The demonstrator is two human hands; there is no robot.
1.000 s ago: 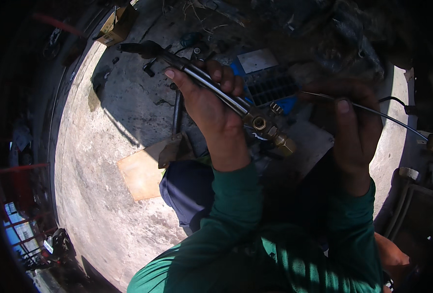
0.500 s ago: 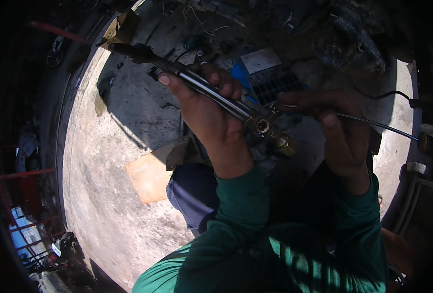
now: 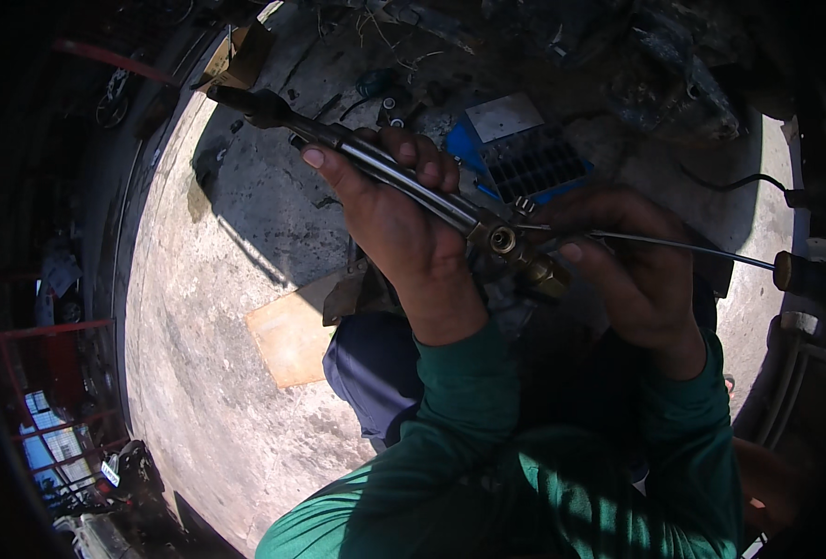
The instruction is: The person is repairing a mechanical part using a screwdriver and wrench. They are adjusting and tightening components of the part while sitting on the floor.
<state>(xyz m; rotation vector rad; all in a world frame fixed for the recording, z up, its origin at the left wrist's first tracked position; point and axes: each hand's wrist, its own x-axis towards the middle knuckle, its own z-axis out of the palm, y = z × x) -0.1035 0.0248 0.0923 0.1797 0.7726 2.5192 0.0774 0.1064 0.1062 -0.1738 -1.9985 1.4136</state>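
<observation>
While the left hand (image 3: 403, 228) wraps the shaft of a long twin-tube metal tool (image 3: 408, 183), thumb against the barrel, the right hand (image 3: 641, 279) pinches a slender rod (image 3: 730, 256) between thumb and fingers. The tool slants before the body, dark end up and left, brass valve body (image 3: 501, 238) down and right; a mid-shaft grip presumably balances its length and leaves the fittings uncovered. The rod's tip lies close to the valve body, contact being unclear in shadow; held near that tip, probably for finer control, it projects rightward to its rounded handle (image 3: 785, 271). Beyond, on the concrete floor (image 3: 217, 373), lie an open blue compartment case (image 3: 464, 146), a tan board (image 3: 287, 331) left of the navy-clad knee (image 3: 371, 377), and, farthest, a cardboard carton (image 3: 240, 61)
</observation>
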